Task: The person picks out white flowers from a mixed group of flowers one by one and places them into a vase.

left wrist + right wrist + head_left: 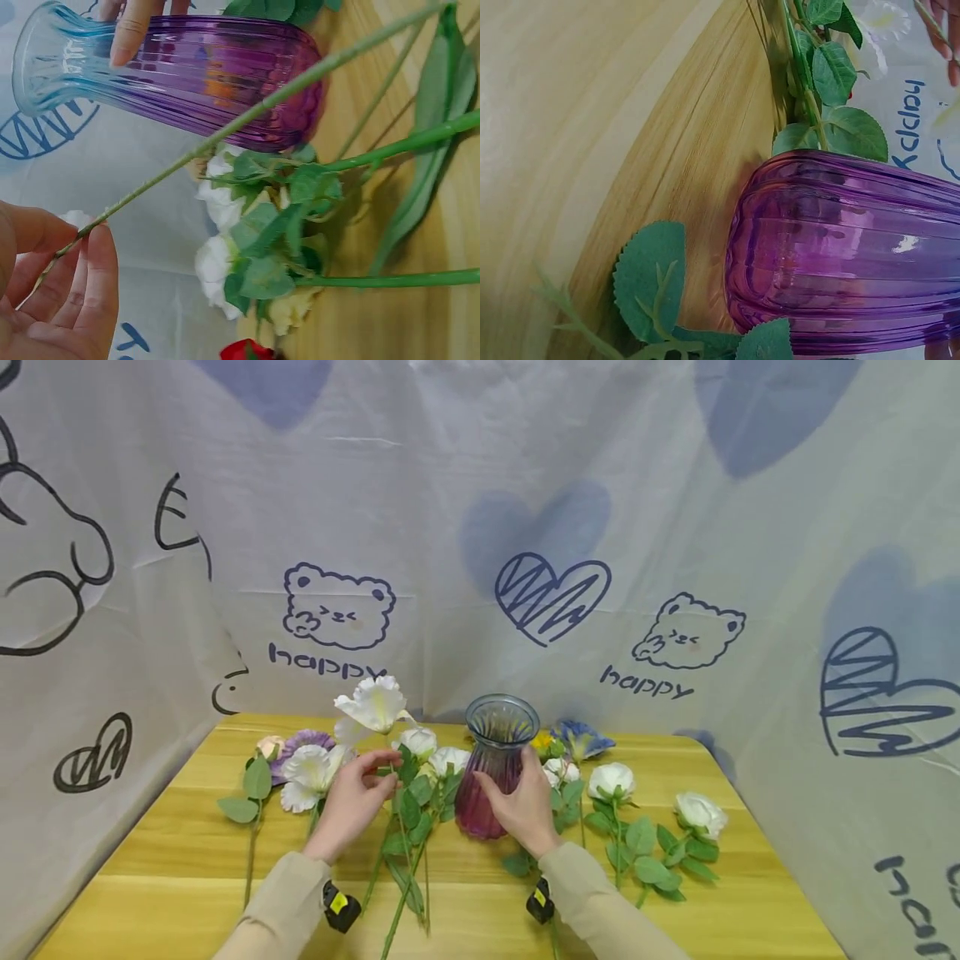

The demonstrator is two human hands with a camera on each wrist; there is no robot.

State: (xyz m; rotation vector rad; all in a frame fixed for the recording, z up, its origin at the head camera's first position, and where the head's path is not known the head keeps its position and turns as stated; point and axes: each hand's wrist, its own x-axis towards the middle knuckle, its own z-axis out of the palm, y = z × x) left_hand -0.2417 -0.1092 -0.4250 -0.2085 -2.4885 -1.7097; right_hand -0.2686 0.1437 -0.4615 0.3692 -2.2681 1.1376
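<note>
My left hand [358, 800] pinches the thin green stem [225, 133] of a large white artificial flower [377, 703] between thumb and fingers. The bloom stands above the hand, while the stem slants down toward me. To its right, a ribbed glass vase [483, 802], bluish at the flared rim and purple-pink below, stands near the middle of the table. My right hand [531, 802] grips the vase from its right side, thumb in front and fingers on the far side. In the right wrist view the vase body [840, 247] is seen close up, with most of that hand out of frame.
Left of the vase lie a purple flower [303, 750], a white flower [307, 777] and white roses [417, 742]. To its right are a blue flower [581, 741] and more white roses [701, 814] with leafy stems. A printed cloth [450, 527] hangs behind the wooden table [480, 910].
</note>
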